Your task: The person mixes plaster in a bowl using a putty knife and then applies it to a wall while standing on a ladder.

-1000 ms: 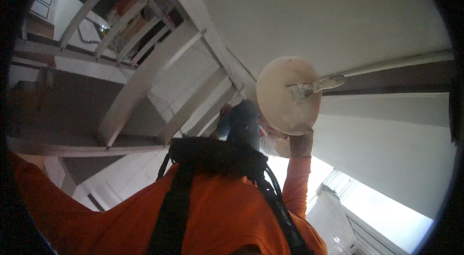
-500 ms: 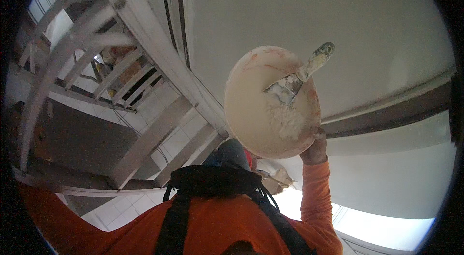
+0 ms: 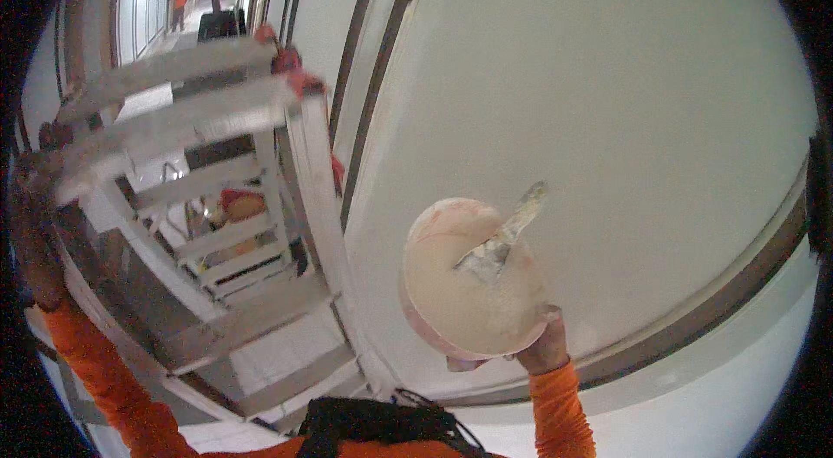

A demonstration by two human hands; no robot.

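Observation:
My right hand [image 3: 545, 343] grips a pale, round plastic bowl [image 3: 416, 319] from below, its thumb over the rim and fingers under the base. Whitish paste [image 3: 434, 293] coats the inside of the bowl. A putty knife [image 3: 521, 215] smeared with the same paste rests in it, its handle leaning out past the far rim. On the left, my left hand [image 3: 39, 224] is closed around the side of a paint-spattered wooden stepladder [image 3: 173, 141]; its fingers are dim and partly blurred.
A large smooth pale wall panel [image 3: 607, 111] fills the right, bordered by a dark curved strip [image 3: 694, 328]. Red cloth or wrapping [image 3: 299, 76] hangs at the ladder's top corner. Far down the corridor stands a person in orange [image 3: 180, 7]. Items including a red-and-tan one [image 3: 243, 205] show between the rungs.
The view has tilted up, bringing the ladder top and corridor into sight. My left hand now shows on the ladder. The bowl sits lower in the picture, still held by my right hand.

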